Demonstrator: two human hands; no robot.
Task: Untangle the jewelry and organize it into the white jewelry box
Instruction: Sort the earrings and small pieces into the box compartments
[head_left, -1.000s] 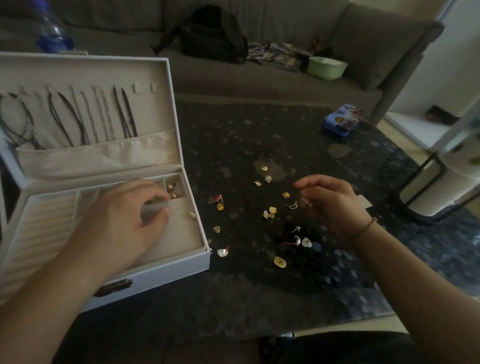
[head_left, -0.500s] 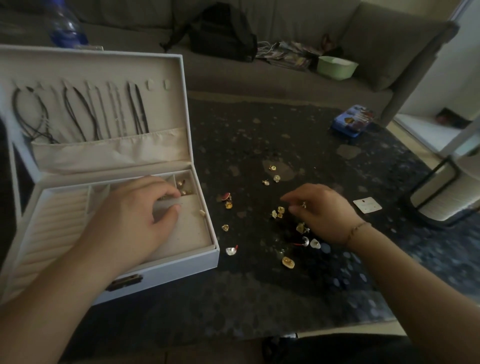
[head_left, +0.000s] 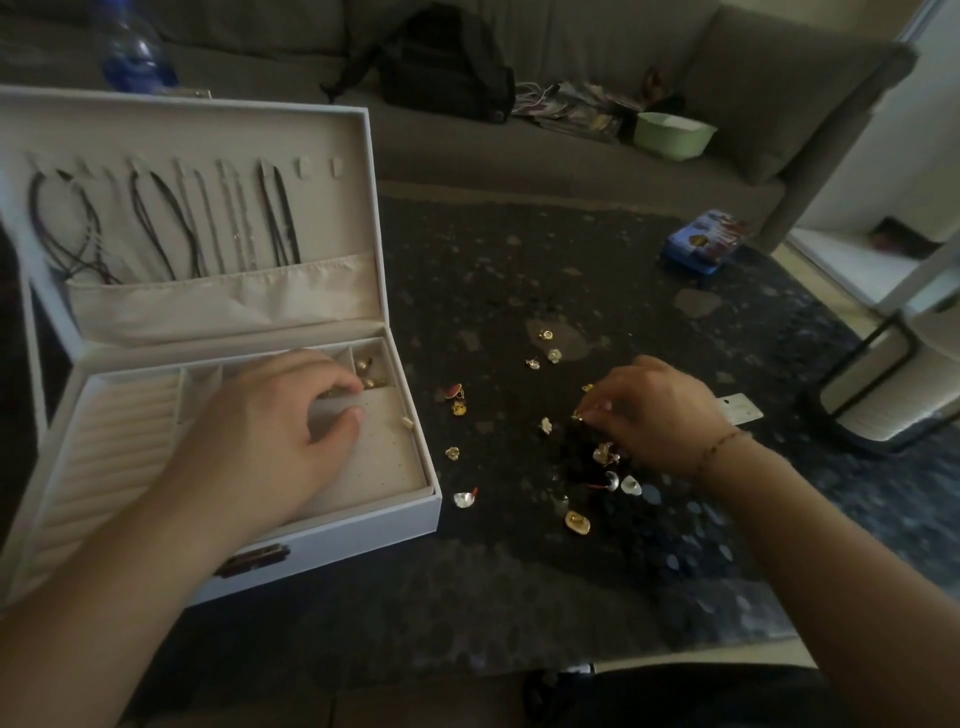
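The white jewelry box (head_left: 363, 519) lies open at the left, with several necklaces (head_left: 182, 223) hanging in its lid and a few gold earrings (head_left: 371, 371) in a small back compartment. My left hand (head_left: 275, 436) is over the box tray, fingers and thumb curled round a pale whitish piece (head_left: 335, 410). Loose earrings are scattered on the dark table: a red-gold one (head_left: 456, 399), a white one (head_left: 464, 499), a gold one (head_left: 577, 522). My right hand (head_left: 654, 421) is down among them and pinches a small gold earring (head_left: 578, 415).
A blue tin (head_left: 704, 241) and a white card (head_left: 740, 408) lie on the table's right side. Behind are a grey sofa with a black backpack (head_left: 447, 67), a green bowl (head_left: 672, 132) and a blue bottle (head_left: 137, 57). A black-framed stand (head_left: 883, 374) is at the right edge.
My right hand has dropped from above the table down onto the earring cluster and closed its fingertips on one. My left hand has stayed in the box.
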